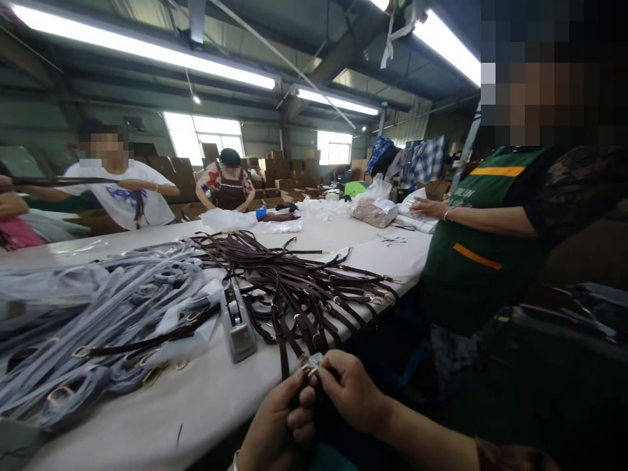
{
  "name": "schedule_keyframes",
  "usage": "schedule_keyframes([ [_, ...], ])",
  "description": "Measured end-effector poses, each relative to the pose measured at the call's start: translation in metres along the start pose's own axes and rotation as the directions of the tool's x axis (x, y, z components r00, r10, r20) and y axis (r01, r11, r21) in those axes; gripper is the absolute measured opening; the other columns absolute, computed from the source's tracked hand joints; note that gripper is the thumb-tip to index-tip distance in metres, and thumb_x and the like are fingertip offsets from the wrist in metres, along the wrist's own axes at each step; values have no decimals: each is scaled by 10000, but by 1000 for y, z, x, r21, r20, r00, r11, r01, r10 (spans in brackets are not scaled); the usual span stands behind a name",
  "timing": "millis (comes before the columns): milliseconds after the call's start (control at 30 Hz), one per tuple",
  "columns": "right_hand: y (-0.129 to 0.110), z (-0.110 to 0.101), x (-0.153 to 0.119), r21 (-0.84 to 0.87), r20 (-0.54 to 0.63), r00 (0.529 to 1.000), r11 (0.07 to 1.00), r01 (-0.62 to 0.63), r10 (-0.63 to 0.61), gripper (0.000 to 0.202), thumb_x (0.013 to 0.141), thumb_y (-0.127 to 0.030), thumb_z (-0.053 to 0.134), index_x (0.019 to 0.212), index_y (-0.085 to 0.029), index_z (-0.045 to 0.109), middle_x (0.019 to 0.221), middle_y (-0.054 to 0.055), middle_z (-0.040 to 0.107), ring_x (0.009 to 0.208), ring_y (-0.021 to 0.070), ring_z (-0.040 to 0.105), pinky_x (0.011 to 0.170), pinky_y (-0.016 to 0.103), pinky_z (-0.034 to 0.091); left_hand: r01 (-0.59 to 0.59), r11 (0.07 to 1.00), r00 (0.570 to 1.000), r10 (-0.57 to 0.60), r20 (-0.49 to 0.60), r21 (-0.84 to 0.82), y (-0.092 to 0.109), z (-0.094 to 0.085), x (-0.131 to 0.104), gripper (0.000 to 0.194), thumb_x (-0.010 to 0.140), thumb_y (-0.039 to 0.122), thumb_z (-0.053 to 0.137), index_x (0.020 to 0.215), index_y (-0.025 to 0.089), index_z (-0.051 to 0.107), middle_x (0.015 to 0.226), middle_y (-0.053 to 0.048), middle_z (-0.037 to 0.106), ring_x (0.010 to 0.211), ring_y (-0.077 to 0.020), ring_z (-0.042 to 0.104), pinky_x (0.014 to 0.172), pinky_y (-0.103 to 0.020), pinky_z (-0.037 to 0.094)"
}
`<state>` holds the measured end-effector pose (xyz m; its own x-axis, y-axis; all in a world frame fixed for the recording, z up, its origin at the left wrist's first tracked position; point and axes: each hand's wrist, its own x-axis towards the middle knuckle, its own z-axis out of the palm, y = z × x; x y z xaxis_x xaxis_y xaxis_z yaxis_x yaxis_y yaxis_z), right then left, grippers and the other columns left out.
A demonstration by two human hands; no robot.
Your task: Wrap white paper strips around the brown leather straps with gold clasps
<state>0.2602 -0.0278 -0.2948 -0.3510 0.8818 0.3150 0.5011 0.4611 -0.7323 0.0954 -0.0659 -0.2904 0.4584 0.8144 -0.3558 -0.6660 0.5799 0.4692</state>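
At the table's front edge, my left hand [284, 418] is closed in a pinch on the gold metal clasp [309, 369] at the end of a dark brown strap. My right hand [356, 392] meets it there, thumb and forefinger pinching a small whitish piece of film [314, 360] against the clasp. Whether the film is tape or thin wrap, I cannot tell. Just beyond my hands lies a large pile of dark brown straps [294, 281] with gold hooks, several hanging over the edge. A grey tape dispenser [237, 324] stands to the left of the pile.
Straps wrapped in pale film [127, 301] cover the left of the white table [216, 405]. Plastic bags [375, 206] lie at the far side. A co-worker in a green apron [481, 248] stands close on the right. Other people work across the table, with cardboard boxes [284, 170] behind.
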Motion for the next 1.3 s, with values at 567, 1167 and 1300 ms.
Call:
schedule_keyframes([
  [567,-15,-21,17,-78,55,989,987,141,-137,166,870,-178,526,705,-190,532,703,2,579,682,134,547,649,252,405,-105,792,958,242,-152,602,-4,22,-7,348,933,455,477,754,162,538,542,61,426,383,-56,301,383,-191,236],
  [1167,-16,-24,5,-18,54,971,972,233,-232,157,909,-197,478,758,-206,521,742,12,547,700,147,529,671,273,429,-136,879,987,78,143,457,14,10,-23,233,830,310,694,972,134,642,729,-22,567,639,-113,531,627,-231,438],
  [1300,-18,-21,5,-36,15,977,976,214,-214,124,872,-188,500,760,-201,551,737,8,583,689,137,545,653,253,437,-79,877,997,67,42,475,2,-8,-17,470,713,494,797,1041,181,673,862,-76,672,646,-148,604,552,-252,461],
])
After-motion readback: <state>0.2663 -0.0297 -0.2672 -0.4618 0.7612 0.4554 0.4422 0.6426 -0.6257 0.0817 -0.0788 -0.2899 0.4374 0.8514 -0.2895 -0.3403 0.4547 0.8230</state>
